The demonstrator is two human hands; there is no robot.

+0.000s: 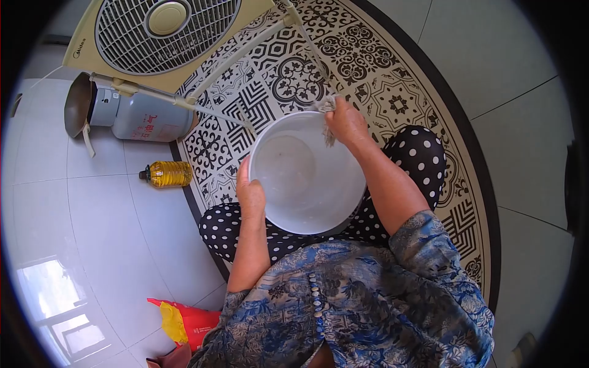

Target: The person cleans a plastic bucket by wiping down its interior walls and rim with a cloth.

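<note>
A large white bucket (285, 162) rests over my lap, its open mouth tilted up toward me and its inside bare apart from a few small specks. My left hand (250, 193) grips the bucket's left side, thumb on the near face and fingers behind the wall. At the upper right of the rim, my right hand (348, 122) is closed around a crumpled greyish cloth (328, 105). Part of that cloth hangs down by the rim.
A beige fan (165, 18) on a tubular frame stands ahead at upper left. Near it are a grey gas cylinder (150, 118) and a yellow oil bottle (170, 174), lying on white tiles. A patterned mat (368, 55) spreads beneath me. A red and yellow bag (193, 322) sits at lower left.
</note>
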